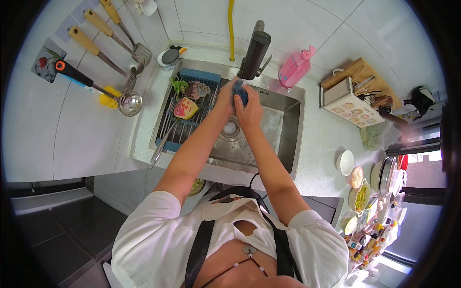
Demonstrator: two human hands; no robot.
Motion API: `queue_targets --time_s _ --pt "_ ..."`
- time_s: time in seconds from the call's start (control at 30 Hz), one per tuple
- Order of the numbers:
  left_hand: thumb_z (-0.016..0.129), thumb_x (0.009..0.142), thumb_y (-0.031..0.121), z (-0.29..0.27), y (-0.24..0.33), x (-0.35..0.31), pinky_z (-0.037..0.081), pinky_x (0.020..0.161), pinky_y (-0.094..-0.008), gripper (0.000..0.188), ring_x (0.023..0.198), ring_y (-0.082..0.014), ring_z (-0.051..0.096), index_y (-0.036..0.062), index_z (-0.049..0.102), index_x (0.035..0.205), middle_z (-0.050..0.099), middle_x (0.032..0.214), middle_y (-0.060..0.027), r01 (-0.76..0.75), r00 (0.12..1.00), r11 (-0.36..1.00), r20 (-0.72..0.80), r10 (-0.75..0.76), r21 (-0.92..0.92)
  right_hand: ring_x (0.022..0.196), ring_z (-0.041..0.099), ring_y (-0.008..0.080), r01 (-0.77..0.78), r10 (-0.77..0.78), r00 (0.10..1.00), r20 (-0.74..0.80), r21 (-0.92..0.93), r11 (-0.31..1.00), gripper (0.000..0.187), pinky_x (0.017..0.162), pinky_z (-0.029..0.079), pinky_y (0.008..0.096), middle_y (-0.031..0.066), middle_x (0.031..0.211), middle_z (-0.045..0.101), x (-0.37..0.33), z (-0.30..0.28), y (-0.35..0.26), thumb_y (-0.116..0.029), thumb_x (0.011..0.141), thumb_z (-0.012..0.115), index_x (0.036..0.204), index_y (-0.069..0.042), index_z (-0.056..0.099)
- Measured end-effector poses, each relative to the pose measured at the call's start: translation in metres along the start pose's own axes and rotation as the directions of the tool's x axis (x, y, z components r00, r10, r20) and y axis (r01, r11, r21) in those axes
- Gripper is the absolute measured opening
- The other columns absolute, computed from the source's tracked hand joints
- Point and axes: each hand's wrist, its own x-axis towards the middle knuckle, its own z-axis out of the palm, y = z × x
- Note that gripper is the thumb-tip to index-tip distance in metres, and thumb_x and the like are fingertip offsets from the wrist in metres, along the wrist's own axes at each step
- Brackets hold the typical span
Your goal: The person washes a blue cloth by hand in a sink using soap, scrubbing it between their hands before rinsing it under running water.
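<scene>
Under the dark faucet (254, 55), both my hands are closed round a bunched dark blue cloth (239, 90). My left hand (225, 94) grips it from the left side, and its fingertips are partly hidden. My right hand (250, 110) presses it from the right, thumb on top and fingers wrapped round. The steel sink (288, 125) lies below, with its round drain (230, 127) between my forearms. Left of my left hand, a blue-ended drying rack (204, 76) spans the sink. On it rest a pink and yellow sponge (186, 108) and a greyish patterned sponge (197, 90).
A pink pump bottle (297, 67) stands behind the sink at the right. Several utensils, including a ladle (130, 103), hang on the left wall. A knife holder (353, 103) and a white bowl (345, 162) stand on the right counter. A long metal handle (163, 144) crosses the sink's left front edge.
</scene>
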Motion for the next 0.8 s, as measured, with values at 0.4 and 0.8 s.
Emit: queue_targets --time_s 0.4,0.8 --pt "0.053 0.08 0.027 -0.002 -0.006 -0.017 0.037 0.058 -0.0256 0.022 0.064 -0.011 0.047 0.0056 0.055 0.08 0.052 0.07 -0.0017 -0.314 0.919 0.846 -0.087 0.385 0.431 0.074 0.054 0.0404 -0.486 0.485 0.871 0.078 -0.002 0.874 0.027 0.064 0.042 0.0403 0.0236 0.079 0.057 0.026 0.02 0.015 -0.026 0.081 0.047 0.095 -0.004 0.053" --pt "0.047 0.081 0.05 -0.029 0.015 -0.035 0.036 0.088 -0.0489 0.05 0.108 -0.0237 0.045 0.0124 0.045 0.114 0.05 0.11 -0.0093 0.304 0.952 0.926 -0.032 -0.304 0.222 0.084 0.054 0.0279 0.027 -0.134 0.906 0.402 0.261 0.965 0.03 0.072 0.044 0.0354 0.0099 0.091 0.055 0.035 -0.031 0.009 -0.007 0.059 0.069 0.088 -0.009 0.058"
